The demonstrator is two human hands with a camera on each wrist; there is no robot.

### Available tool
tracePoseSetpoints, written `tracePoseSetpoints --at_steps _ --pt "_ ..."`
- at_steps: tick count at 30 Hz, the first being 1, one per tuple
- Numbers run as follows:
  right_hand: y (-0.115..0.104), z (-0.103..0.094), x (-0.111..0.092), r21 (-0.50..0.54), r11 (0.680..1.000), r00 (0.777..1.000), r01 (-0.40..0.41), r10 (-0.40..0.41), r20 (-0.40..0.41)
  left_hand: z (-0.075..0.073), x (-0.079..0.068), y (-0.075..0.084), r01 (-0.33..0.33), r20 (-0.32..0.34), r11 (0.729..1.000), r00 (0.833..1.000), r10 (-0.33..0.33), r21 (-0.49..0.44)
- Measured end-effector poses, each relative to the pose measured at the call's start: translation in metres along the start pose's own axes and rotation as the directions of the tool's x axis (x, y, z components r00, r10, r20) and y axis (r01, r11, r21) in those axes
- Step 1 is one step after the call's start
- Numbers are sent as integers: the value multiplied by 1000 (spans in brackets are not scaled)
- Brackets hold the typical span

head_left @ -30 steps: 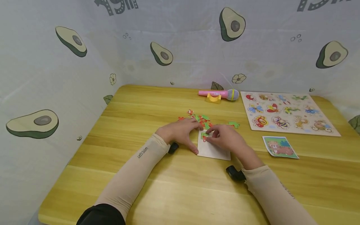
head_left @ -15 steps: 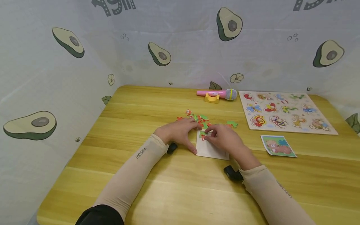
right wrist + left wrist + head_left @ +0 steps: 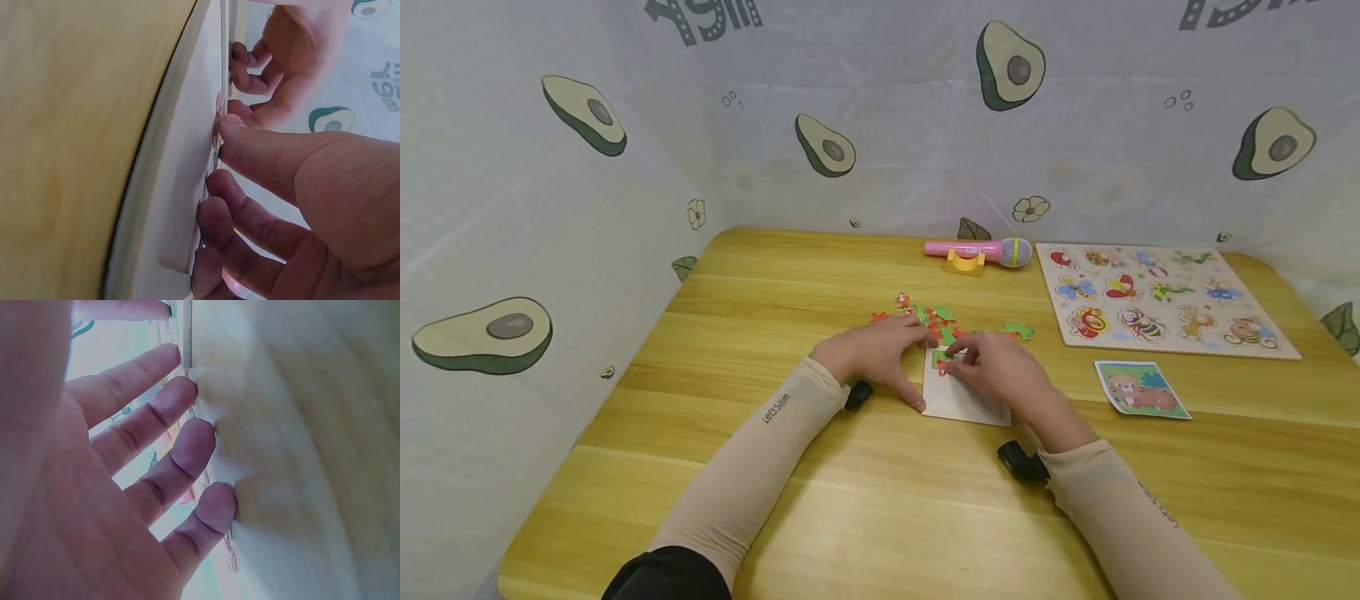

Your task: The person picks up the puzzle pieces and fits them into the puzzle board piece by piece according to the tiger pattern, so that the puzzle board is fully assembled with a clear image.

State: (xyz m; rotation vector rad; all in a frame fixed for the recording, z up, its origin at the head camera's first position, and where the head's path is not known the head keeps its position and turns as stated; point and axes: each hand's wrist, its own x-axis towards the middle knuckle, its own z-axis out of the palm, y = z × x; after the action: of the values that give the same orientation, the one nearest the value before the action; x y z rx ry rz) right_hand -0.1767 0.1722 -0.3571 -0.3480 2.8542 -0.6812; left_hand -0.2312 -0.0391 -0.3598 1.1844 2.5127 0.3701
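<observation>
A small white puzzle board [image 3: 966,400] lies flat on the table, with a few green and red puzzle pieces [image 3: 941,360] at its upper left. My left hand [image 3: 880,350] rests at the board's left side, thumb at the lower corner. In the left wrist view its fingers [image 3: 190,450] are spread, their tips on the tabletop. My right hand [image 3: 1000,367] bends over the board, thumb and index finger holding a piece at its edges. The right wrist view has the thumb against a reddish puzzle piece [image 3: 217,119], seen edge-on. The fingertips partly cover the pieces.
Loose red and green pieces [image 3: 946,315] lie behind the hands. A picture card of an animal [image 3: 1142,390] is to the right. Farther back are a large insect picture board [image 3: 1165,300] and a pink toy microphone [image 3: 970,250] on a yellow stand [image 3: 965,263].
The whole head view has shifted slightly. Both hands stay in nearly the same place on the board, and the pieces under the right fingers show no clear movement.
</observation>
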Motion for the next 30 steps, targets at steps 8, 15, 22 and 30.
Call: tracePoseSetpoints --at_steps 8,15,22,30 --pt "0 1 1 1 1000 1000 -4 4 4 0 -1 1 1 3 1000 1000 -1 -11" --pt "0 0 0 -5 1000 1000 8 -8 9 1 -2 2 -2 2 1000 1000 2 -15" --pt "4 -8 -4 59 998 1000 20 -21 2 1 -3 2 7 0 1000 1000 -7 -7" --pt "24 -33 -5 92 995 999 -48 48 3 -1 -2 2 47 6 999 999 -47 4"
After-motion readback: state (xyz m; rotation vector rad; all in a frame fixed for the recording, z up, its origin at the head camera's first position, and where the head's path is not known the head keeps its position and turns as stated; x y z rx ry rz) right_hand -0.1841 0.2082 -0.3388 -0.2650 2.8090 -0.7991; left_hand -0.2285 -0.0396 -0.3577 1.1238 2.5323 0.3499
